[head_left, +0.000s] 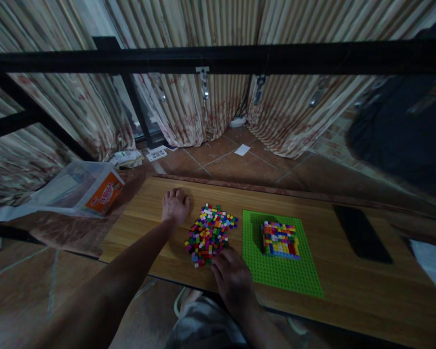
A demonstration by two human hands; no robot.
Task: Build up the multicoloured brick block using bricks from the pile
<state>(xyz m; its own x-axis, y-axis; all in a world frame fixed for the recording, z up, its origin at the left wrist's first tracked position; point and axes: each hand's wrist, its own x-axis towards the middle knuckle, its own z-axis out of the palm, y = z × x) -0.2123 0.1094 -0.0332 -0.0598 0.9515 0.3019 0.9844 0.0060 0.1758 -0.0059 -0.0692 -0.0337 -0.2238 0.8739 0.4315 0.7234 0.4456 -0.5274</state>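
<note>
A pile of small coloured bricks (210, 232) lies on the wooden table (349, 291). My left hand (176, 206) rests on the table just left of the pile, its fingers curled under in a loose fist. My right hand (232, 278) lies at the pile's near edge, fingertips touching the bricks; I cannot see whether it grips one. Right of the pile is a green baseplate (276, 271) with a block of stacked multicoloured bricks (280, 238) standing on it.
A black phone (361, 233) lies on the table at the right. A clear plastic box with an orange label (83, 189) sits off the table's left end. A black metal frame bar (218, 57) crosses above; curtains hang behind.
</note>
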